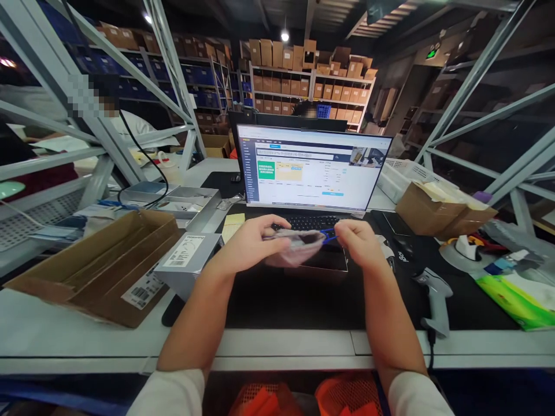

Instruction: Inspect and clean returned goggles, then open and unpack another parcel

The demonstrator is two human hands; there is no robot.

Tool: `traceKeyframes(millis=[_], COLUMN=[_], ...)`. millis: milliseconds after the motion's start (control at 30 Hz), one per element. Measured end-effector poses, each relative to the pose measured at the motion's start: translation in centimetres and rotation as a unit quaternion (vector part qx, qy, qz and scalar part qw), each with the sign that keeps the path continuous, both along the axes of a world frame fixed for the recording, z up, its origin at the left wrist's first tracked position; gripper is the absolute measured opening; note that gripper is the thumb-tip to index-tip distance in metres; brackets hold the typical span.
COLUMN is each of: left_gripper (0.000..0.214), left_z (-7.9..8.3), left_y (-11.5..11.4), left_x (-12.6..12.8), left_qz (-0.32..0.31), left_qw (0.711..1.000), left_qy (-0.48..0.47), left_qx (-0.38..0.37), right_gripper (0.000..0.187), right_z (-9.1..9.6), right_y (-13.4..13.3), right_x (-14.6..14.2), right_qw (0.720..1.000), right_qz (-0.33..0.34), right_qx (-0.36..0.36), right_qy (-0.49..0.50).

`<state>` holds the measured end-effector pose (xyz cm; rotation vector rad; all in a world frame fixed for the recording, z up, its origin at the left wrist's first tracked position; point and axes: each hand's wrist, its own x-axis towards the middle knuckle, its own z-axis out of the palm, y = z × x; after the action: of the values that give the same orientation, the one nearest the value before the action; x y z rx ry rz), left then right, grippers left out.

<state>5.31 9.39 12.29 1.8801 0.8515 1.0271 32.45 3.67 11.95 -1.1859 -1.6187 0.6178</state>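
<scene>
Over the black desk mat (299,306) a small greyish cloth pouch (295,251) is held up, slightly blurred. My left hand (254,245) grips the pouch at its left side, thumb in front. My right hand (358,240) is closed in a pinch on blue cords (329,233) that run from the pouch's right end. Whatever the pouch contains is hidden. Below and behind it lies a flat dark object (333,260) with a thin light edge, partly covered. A black keyboard (314,222) shows behind the hands.
A monitor (312,173) stands at the back. On the left are an open cardboard box (104,260) and a grey labelled box (186,257). A barcode scanner (436,297), a mouse (403,249), a green packet (515,297) and a cardboard box (433,208) lie at right.
</scene>
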Motion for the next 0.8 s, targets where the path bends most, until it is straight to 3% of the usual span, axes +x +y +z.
traceKeyframes(millis=[67, 167, 233, 300, 400, 433, 500, 567, 700, 800], left_gripper=[0.025, 0.049, 0.055, 0.054, 0.047, 0.046, 0.043, 0.039, 0.027, 0.029], left_z=[0.7, 1.6, 2.0, 2.1, 1.7, 1.4, 0.7, 0.0, -1.3, -2.1], left_y=[-0.9, -2.0, -2.4, -2.5, -2.6, -2.6, -2.8, -3.0, -2.5, -0.6], left_x=[-0.2, 0.1, 0.5, 0.9, 1.5, 1.9, 2.6, 3.4, 3.7, 3.4], left_qz=[-0.060, 0.001, 0.012, 0.005, -0.001, -0.003, -0.015, -0.041, -0.075, -0.017], left_qw=[0.978, 0.892, 0.859, 0.848, 0.855, 0.862, 0.879, 0.897, 0.937, 0.962], left_qy=[-0.188, -0.438, -0.494, -0.510, -0.499, -0.487, -0.457, -0.420, -0.335, -0.263], left_qx=[-0.071, -0.116, -0.135, -0.142, -0.140, -0.139, -0.134, -0.129, -0.072, 0.071], right_gripper=[0.060, 0.063, 0.062, 0.055, 0.030, 0.030, 0.051, 0.047, 0.007, 0.016], right_z=[-0.6, -1.1, -1.2, -1.0, -0.8, -0.9, -1.3, -2.0, -3.2, -2.9], right_y=[0.8, 2.0, 2.5, 2.4, 1.3, 0.8, -0.1, -0.4, 0.2, -0.1], right_x=[1.4, 2.9, 3.0, 2.0, -1.2, -2.6, -5.4, -7.8, -9.7, -7.5], right_qw=[0.995, 0.981, 0.985, 0.989, 0.987, 0.988, 0.985, 0.974, 0.973, 0.982], right_qz=[-0.066, -0.146, -0.147, -0.124, -0.070, -0.025, 0.093, 0.172, 0.166, 0.119], right_qx=[0.044, 0.103, 0.091, 0.057, 0.053, 0.059, 0.051, 0.016, -0.009, -0.010], right_qy=[0.066, 0.075, 0.017, -0.063, -0.134, -0.139, -0.139, -0.146, -0.160, -0.145])
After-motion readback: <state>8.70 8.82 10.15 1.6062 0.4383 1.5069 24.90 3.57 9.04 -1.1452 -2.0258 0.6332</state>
